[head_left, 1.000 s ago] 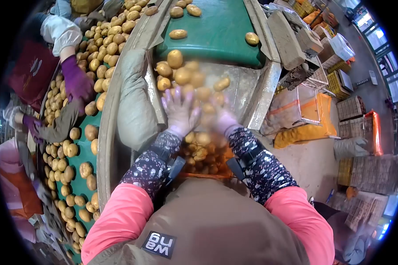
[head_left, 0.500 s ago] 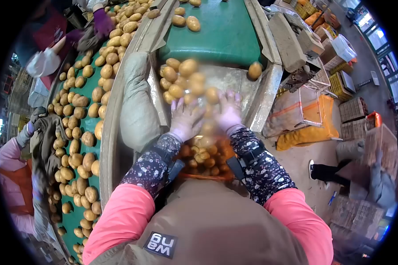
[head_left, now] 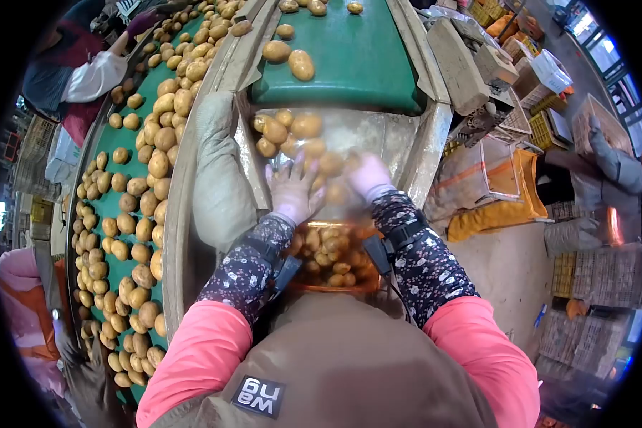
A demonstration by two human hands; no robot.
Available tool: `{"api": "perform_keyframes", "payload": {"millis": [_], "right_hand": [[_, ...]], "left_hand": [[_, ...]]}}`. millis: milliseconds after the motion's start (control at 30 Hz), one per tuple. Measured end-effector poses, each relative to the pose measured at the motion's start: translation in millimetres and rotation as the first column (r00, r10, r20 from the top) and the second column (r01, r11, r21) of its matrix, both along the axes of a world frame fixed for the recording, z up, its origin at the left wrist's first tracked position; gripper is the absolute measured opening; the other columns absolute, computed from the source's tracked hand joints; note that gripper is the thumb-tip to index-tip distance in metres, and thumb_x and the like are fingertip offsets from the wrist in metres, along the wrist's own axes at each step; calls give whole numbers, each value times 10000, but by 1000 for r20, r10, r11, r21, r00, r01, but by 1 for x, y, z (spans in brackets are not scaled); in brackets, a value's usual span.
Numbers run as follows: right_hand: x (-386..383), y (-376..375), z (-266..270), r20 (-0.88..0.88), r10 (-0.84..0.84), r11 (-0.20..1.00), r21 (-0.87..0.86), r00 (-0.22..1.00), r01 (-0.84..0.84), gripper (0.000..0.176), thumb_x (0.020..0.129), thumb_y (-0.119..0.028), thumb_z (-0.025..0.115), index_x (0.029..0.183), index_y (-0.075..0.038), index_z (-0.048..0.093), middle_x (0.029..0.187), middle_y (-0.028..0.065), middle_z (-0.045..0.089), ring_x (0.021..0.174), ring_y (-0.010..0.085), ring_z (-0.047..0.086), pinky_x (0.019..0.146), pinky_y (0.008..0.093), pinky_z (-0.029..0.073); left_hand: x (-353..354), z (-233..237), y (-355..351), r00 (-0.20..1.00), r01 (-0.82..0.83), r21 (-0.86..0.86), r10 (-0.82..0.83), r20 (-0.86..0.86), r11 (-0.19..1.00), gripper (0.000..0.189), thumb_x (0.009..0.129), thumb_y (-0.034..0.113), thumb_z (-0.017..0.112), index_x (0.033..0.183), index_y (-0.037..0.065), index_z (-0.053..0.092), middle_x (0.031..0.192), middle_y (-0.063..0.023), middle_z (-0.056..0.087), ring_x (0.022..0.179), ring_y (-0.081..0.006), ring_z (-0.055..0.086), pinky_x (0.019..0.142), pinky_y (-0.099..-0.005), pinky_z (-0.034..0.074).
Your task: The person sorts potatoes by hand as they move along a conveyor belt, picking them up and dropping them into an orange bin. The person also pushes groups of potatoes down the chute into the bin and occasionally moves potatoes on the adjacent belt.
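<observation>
My left hand [head_left: 292,189], in a pale glove, is open with its fingers spread at the near edge of a heap of potatoes [head_left: 273,130]. My right hand [head_left: 369,175] is at the right of the heap, its fingers curled and smeared by motion; whether it grips a potato I cannot tell. Blurred potatoes lie between the two hands on the metal chute [head_left: 398,132]. Below my wrists, an orange container [head_left: 370,277] against my apron holds many potatoes. Beyond the chute, a green belt [head_left: 346,60] carries several loose potatoes.
A stuffed grey cloth roll [head_left: 222,171] lines the chute's left side. Further left, a second green belt [head_left: 144,114] is crowded with potatoes, with co-workers beside it. Right are an orange mesh sack [head_left: 503,216] on a white frame, stacked crates [head_left: 606,285] and a person carrying a crate.
My right hand has gone from spread to curled; my left has shifted slightly down. Potatoes on the far belt have come nearer, and one at the chute's right is gone. The crate carrier has moved.
</observation>
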State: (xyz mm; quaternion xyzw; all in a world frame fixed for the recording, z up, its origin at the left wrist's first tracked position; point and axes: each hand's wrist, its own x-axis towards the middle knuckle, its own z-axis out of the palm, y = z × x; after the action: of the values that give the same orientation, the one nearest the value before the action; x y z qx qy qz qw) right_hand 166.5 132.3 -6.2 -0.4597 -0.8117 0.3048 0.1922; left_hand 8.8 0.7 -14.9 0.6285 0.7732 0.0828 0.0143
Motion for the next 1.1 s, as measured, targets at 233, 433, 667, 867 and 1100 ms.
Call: {"api": "perform_keyframes", "payload": {"millis": [233,433,667,867,1100], "right_hand": [[16,-6,48,-598,-572,458,-801,561,-387,359,963,-182,524,1311,-94,512,1192,117,614,1002,277,633,807,420,554],[16,-18,39,-742,-515,404,-652,430,-642,380,982,-219,500,1323,-51,487,1158,157,622,906,239,644,799,373,570],[30,-33,69,-628,-621,153,-684,469,-713,487,865,-60,673,1321,-55,502,1075,129,658,848,171,659,723,261,562],[24,-32,78,-758,-290,378,-651,584,-658,605,773,-57,696,1338,-61,480,1064,90,625,1003,237,651,966,356,520],[17,-25,75,-845,-358,386,-522,398,-760,560,763,-55,646,1297,-34,478,1277,122,511,1167,278,566,991,412,507]], "left_hand": [[-3,-17,-6,919,381,50,-372,-128,923,599,890,449,540,1455,289,423,1550,-107,336,1380,-444,332,1166,-596,115],[-2,-22,10,758,651,140,-648,-70,746,549,835,321,610,1376,283,522,1457,-76,446,1409,-402,314,1175,-609,158],[6,-11,18,777,626,150,-628,-44,765,467,859,334,581,1322,270,571,1344,-80,536,1324,-370,435,1186,-568,178],[4,-17,19,780,610,161,-623,49,776,397,884,348,562,1268,254,592,1247,-69,608,1210,-301,539,1163,-512,254],[5,-14,30,783,588,220,-616,90,779,267,873,316,586,1112,214,650,1093,-40,658,1117,-295,580,1077,-533,359]]}}
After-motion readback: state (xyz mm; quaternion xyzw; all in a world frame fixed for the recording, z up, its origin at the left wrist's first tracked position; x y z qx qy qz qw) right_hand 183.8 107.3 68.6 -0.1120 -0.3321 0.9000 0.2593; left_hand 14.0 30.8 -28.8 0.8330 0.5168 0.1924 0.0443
